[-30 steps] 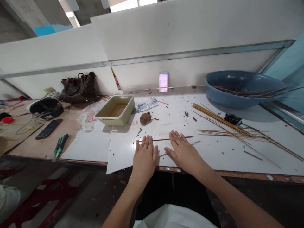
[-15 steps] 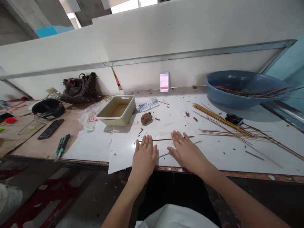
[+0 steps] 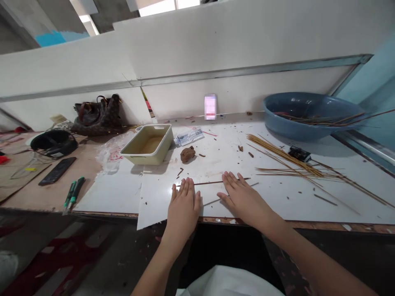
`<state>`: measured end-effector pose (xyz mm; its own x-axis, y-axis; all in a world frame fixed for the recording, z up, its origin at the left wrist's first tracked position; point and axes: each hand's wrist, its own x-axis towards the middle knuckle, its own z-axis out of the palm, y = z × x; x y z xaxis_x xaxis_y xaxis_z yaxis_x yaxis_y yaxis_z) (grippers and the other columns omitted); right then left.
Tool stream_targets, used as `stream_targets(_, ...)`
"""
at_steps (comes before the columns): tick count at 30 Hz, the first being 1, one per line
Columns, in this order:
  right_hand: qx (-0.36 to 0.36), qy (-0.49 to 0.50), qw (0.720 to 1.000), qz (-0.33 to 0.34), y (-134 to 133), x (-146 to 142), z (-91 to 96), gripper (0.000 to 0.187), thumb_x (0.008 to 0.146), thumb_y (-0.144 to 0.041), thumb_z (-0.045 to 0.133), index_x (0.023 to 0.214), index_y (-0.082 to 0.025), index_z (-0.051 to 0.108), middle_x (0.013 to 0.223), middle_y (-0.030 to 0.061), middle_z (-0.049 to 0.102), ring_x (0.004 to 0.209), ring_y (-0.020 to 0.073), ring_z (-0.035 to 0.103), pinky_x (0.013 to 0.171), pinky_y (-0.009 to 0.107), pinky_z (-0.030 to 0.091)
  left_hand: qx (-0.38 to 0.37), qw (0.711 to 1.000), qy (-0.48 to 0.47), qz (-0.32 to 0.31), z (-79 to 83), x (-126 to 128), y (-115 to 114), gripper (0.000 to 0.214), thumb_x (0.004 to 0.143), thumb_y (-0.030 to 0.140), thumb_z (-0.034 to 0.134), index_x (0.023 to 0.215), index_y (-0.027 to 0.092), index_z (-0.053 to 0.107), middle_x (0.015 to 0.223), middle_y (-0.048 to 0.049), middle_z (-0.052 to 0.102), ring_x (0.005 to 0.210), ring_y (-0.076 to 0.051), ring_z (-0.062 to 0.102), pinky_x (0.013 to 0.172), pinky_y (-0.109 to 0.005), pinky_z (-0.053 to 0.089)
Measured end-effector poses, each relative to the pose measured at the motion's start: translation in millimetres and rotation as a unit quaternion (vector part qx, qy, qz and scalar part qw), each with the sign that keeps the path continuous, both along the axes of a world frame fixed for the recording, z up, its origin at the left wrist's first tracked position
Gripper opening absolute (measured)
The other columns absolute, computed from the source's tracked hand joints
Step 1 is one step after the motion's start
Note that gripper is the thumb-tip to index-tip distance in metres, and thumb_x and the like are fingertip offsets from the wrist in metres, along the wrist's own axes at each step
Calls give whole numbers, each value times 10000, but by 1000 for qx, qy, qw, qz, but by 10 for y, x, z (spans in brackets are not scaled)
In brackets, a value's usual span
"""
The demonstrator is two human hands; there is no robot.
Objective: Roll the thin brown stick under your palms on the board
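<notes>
My left hand (image 3: 184,204) and my right hand (image 3: 242,196) lie flat, palms down, fingers stretched out, on a white sheet (image 3: 160,193) at the bench's front edge. Under the fingertips of both runs a thin brown-coated stick (image 3: 210,182), lying left to right. A lump of brown paste (image 3: 187,154) sits a little beyond the stick. Neither hand grips anything.
A cream tray (image 3: 147,145) stands at the back left, a blue basin (image 3: 305,115) with sticks at the back right. A pile of bare bamboo sticks (image 3: 296,164) spreads to the right. A phone (image 3: 57,170), green-handled tools (image 3: 72,192), headphones and a bag lie left.
Both hands stay flat on the stick, with the fingers shifted only slightly. The view has drifted a little to the right.
</notes>
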<state>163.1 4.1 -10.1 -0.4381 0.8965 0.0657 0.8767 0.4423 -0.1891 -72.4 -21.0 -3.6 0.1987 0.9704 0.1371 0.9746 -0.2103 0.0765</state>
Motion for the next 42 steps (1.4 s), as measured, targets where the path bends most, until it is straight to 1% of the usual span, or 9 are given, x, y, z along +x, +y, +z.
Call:
stream_targets(4, -18, -5, 1000, -16, 148, -34, 20, 833, 1131, -613, 221, 1676, 7, 332, 1723, 251, 330, 1633, 317, 285, 1352, 537, 211, 6, 1000, -1, 7, 50, 44, 161, 572, 1140, 335, 294, 1601, 63, 496, 1650, -199, 512, 1582, -312, 438, 1321, -591, 317)
stream_targets(8, 20, 14, 1000, 2, -90, 33, -47, 811, 1132, -606, 251, 1701, -29, 290, 1720, 236, 342, 1623, 323, 316, 1339, 560, 264, 40, 999, 6, 16, -52, 64, -71, 580, 1134, 333, 310, 1616, 57, 475, 1645, -209, 516, 1582, -322, 435, 1316, -582, 333)
stream_targets(12, 20, 4, 999, 24, -240, 100, -49, 798, 1139, -593, 235, 1670, -12, 364, 1710, 234, 363, 1606, 317, 361, 1329, 540, 300, 44, 999, 0, 9, -133, 24, -272, 595, 1135, 343, 313, 1651, 68, 425, 1668, -201, 487, 1586, -326, 430, 1314, -595, 339)
stream_targets(20, -20, -10, 1000, -4, 200, 22, -5, 831, 1129, -602, 195, 1665, 12, 360, 1717, 249, 350, 1628, 324, 303, 1349, 557, 218, 3, 1000, -2, 19, 60, 6, 120, 584, 1133, 331, 289, 1605, 53, 492, 1633, -214, 532, 1576, -330, 446, 1319, -615, 312)
stream_targets(23, -3, -7, 1000, -8, 58, 42, -55, 832, 1129, -603, 232, 1661, 23, 361, 1714, 260, 352, 1625, 329, 313, 1350, 547, 223, 14, 1000, 10, 13, 34, 0, -12, 592, 1136, 347, 292, 1599, 38, 493, 1635, -220, 526, 1581, -327, 438, 1327, -598, 305)
stream_targets(28, 30, 2, 1000, 8, -227, 95, -121, 813, 1139, -593, 238, 1656, 19, 376, 1709, 255, 357, 1611, 322, 350, 1334, 533, 290, 47, 999, 12, -13, -125, -105, -300, 590, 1123, 322, 313, 1649, 83, 432, 1658, -199, 501, 1583, -317, 433, 1327, -597, 311)
stream_targets(36, -8, -21, 1000, -12, 199, 6, -17, 835, 1136, -596, 195, 1649, 39, 371, 1723, 257, 334, 1632, 329, 280, 1349, 529, 231, 12, 1000, 13, 22, 36, -38, 135, 586, 1120, 310, 297, 1591, 26, 499, 1625, -228, 534, 1563, -331, 468, 1319, -600, 315)
stream_targets(38, 1, -13, 1000, -5, 142, 30, -36, 825, 1136, -601, 196, 1657, 11, 379, 1722, 247, 342, 1627, 320, 296, 1347, 532, 236, 18, 999, 13, 29, 37, -17, 82, 593, 1124, 321, 293, 1586, 13, 501, 1627, -230, 532, 1569, -332, 458, 1326, -584, 311)
stream_targets(42, 16, -5, 1000, 14, -169, 129, -117, 805, 1139, -590, 233, 1660, 7, 377, 1721, 246, 335, 1616, 329, 328, 1334, 539, 284, 30, 999, 12, 15, -44, -70, -240, 595, 1134, 346, 298, 1609, 34, 476, 1654, -209, 505, 1585, -318, 431, 1329, -562, 321)
